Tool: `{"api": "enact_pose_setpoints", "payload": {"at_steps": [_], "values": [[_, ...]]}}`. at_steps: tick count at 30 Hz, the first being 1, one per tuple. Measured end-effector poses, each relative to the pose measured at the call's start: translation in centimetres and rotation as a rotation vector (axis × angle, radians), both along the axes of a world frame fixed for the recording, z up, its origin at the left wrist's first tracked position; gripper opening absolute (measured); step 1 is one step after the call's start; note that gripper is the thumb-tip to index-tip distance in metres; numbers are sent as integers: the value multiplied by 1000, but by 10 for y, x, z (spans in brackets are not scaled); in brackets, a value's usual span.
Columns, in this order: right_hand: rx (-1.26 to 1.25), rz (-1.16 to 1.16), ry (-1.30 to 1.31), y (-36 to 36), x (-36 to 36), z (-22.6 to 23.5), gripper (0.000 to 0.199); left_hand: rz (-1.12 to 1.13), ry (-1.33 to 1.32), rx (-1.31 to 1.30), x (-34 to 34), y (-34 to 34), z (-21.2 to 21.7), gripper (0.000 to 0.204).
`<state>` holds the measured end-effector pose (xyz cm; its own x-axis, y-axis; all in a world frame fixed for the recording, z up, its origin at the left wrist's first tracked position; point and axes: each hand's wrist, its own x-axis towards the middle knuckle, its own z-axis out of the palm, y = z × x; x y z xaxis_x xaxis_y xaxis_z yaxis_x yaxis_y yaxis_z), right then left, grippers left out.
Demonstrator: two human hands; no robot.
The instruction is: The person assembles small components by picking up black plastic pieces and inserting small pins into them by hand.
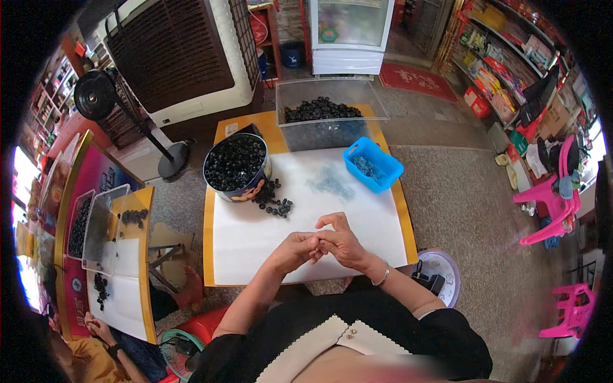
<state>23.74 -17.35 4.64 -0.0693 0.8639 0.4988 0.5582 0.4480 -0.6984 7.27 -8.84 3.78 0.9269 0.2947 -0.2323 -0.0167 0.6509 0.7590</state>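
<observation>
Black rings [276, 204] lie mid-table; left hand [295, 249] and right hand [341, 242], pinched together near the table's front edge, hide any part and could fumble it.

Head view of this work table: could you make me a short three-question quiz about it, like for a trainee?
1. True or false: the round metal tin of small black rings stands on the person's left side of the table.
2. What lies loose beside the tin? A) black rings B) coins C) pencils
3. Fill in: the small open basket of blue plastic is ____ of the clear plastic bin.

Key: 1 true. 2 A. 3 right. The left hand and right hand meet fingertip to fingertip above the white sheet.
</observation>
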Motion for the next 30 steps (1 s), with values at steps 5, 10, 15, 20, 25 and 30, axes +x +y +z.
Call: {"api": "enact_pose_setpoints", "payload": {"at_steps": [5,10,15,20,25,30], "values": [[-155,80,305,-2,-7,1,23,250,10,153,8,-11,-3,42],[-215,75,487,-4,-18,10,42,307,66,202,13,-21,-4,42],[-371,44,807,5,-26,4,46,304,-42,208,24,-30,-10,38],[-245,-16,835,7,-31,-2,49,413,-25,216,30,-42,-18,29],[-304,-128,984,5,-34,-2,51,437,-25,265,35,-47,-26,28],[-247,-136,938,2,-35,-16,49,505,12,271,40,-57,-19,35]]}}
